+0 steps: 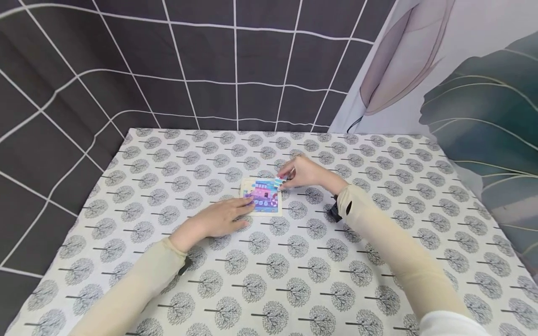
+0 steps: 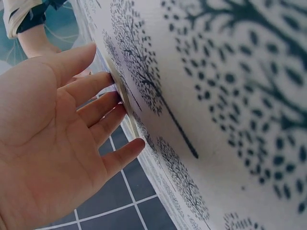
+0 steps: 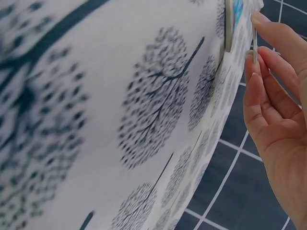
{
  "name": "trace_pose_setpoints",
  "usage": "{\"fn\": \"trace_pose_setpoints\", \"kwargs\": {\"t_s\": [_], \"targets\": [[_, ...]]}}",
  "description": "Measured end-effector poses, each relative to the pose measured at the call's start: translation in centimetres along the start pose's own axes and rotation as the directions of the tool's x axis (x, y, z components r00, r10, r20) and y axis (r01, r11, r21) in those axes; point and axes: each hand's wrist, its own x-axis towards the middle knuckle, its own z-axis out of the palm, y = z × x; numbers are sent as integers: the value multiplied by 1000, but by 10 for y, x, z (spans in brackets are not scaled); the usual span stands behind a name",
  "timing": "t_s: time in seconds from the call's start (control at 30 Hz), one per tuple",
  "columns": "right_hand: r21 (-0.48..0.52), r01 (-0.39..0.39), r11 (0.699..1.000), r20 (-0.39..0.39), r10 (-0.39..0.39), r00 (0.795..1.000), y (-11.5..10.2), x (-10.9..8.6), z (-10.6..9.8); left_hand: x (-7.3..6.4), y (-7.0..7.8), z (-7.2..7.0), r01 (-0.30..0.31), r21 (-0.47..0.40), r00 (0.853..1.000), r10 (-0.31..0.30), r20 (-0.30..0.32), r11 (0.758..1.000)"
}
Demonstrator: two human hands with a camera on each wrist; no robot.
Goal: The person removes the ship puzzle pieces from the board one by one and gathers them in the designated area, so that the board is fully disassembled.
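Observation:
A small jigsaw puzzle board [image 1: 261, 192] with a pink and blue picture and a pale frame lies flat on the table. My left hand [image 1: 224, 216] rests its extended fingertips on the board's left side; the left wrist view shows the palm [image 2: 57, 129] with its fingers spread and nearly straight. Above the upper right corner of the board, my right hand [image 1: 304, 171] pinches a thin puzzle piece [image 1: 279, 181] between thumb and fingers. Edge-on, that piece [image 3: 255, 40] appears as a thin strip in the right wrist view.
A tablecloth [image 1: 294, 270] printed with grey trees covers the table. Behind it hangs a dark curtain [image 1: 201, 60] with a white grid. At the right is a pale curtain [image 1: 462, 93] with large leaf shapes. Each wrist carries a small black camera mount [image 1: 335, 211].

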Motion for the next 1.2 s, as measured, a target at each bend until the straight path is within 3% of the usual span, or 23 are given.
{"fn": "trace_pose_setpoints", "kwargs": {"t_s": [0.37,0.73,1.07,1.2], "targets": [[-50,-48,998,-27,46,999,9,-21,-7,-1,-2,1,-6,-18,1000,6,3,1000],[-64,-113,992,-1,113,994,13,-29,-8,0,-2,1,-3,-46,1000,3,-3,999],[-62,-122,991,-9,121,993,15,-28,-6,-1,2,-1,-12,-41,1000,11,-12,999],[-49,-71,996,-4,71,997,17,-26,-3,0,1,-2,-16,-42,999,14,-30,999]]}}
